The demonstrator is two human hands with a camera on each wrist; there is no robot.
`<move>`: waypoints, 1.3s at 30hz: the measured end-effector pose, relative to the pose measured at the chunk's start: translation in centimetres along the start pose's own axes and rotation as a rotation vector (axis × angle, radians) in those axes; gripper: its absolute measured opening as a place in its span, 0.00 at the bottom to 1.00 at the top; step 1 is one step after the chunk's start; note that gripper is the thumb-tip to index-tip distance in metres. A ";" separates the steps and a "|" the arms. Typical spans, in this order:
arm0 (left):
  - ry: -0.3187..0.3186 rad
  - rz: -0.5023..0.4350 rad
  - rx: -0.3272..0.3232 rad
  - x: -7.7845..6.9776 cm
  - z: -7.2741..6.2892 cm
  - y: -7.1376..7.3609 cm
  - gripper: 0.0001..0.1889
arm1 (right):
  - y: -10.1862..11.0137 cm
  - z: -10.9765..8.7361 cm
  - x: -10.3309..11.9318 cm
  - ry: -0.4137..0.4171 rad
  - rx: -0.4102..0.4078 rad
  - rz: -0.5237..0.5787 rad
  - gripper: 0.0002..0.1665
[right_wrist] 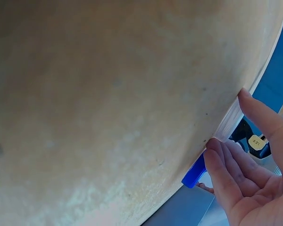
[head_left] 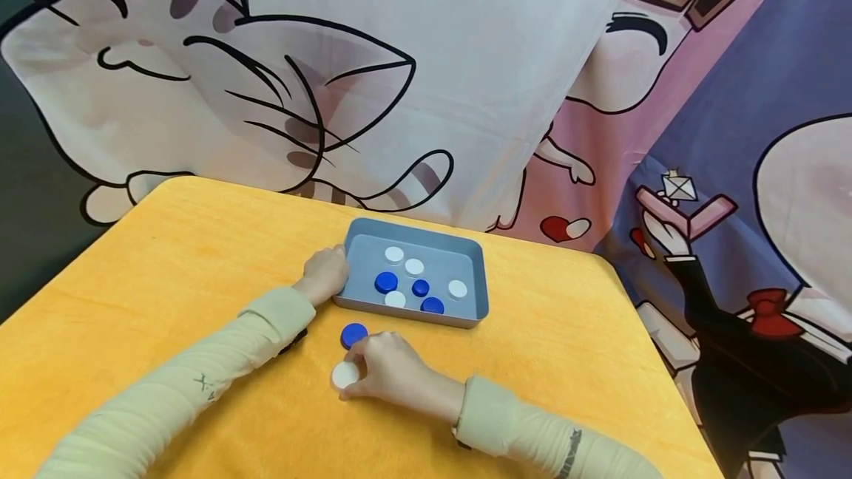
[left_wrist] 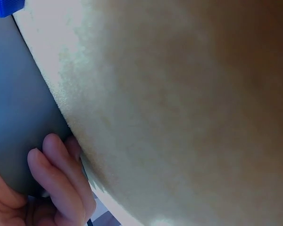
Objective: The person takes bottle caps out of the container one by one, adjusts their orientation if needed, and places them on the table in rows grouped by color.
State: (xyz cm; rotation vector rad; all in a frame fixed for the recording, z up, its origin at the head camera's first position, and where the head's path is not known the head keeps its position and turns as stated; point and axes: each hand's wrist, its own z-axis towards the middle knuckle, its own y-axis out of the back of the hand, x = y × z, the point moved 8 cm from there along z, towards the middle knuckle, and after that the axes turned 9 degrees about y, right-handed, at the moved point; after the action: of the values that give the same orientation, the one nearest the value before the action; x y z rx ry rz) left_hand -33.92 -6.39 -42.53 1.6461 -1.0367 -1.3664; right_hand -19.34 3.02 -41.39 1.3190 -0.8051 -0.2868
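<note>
A shallow grey-blue tray [head_left: 439,248] lies on the yellow-covered table. My left hand [head_left: 325,272] holds it by its left wall, and the left wrist view shows the fingers [left_wrist: 61,169] bent against the tray's side. Below the tray, my right hand [head_left: 393,367] pinches a white bottle cap [head_left: 345,375] between thumb and fingers, close over the cloth. Just beyond that cap, a blue bottle cap [head_left: 353,333] lies on the cloth, partly covered by the right hand. The right wrist view has the white cap [right_wrist: 228,121] between thumb and fingertips, beside the blue one [right_wrist: 194,173].
Inside the tray lie several white caps [head_left: 457,289] and 3 blue caps [head_left: 386,282], one smaller than the others. The yellow cloth [head_left: 220,242] covers the table to its edges. Behind it hangs a printed curtain [head_left: 426,35] with cartoon figures.
</note>
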 end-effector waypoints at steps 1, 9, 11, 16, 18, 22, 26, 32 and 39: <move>-0.001 -0.001 -0.002 0.0 0.0 0.0 0.15 | 0.0 0.0 0.0 0.002 -0.001 -0.004 0.20; -0.009 0.004 0.011 0.2 0.0 -0.1 0.14 | -0.1 0.1 0.1 0.010 0.004 -0.034 0.21; -0.008 0.007 0.011 0.2 0.0 -0.1 0.14 | -0.1 0.1 0.2 0.011 0.004 -0.039 0.21; -0.007 0.014 0.009 0.2 0.0 -0.1 0.14 | 0.0 0.1 0.3 0.017 0.002 -0.045 0.21; -0.007 0.014 0.008 0.1 0.0 0.0 0.14 | 0.0 0.1 0.4 0.023 -0.001 -0.047 0.21; -0.005 0.011 0.008 0.1 0.0 0.1 0.14 | 0.0 0.0 0.4 0.027 -0.005 -0.047 0.21; -0.006 0.013 0.009 0.1 0.0 0.0 0.14 | 0.1 -0.1 0.4 0.027 -0.009 -0.040 0.22; -0.007 0.010 0.004 0.0 0.0 0.0 0.14 | 0.2 -0.2 0.4 0.036 -0.024 -0.028 0.23; -0.007 0.016 -0.005 0.0 -0.1 0.2 0.14 | 1.0 -0.3 0.5 0.059 -0.061 0.022 0.22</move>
State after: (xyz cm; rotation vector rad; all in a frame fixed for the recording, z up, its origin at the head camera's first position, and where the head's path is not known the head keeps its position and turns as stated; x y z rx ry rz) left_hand -33.84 -6.43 -42.37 1.6270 -1.0477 -1.3645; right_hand -19.07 3.17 -40.27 1.2550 -0.7548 -0.2519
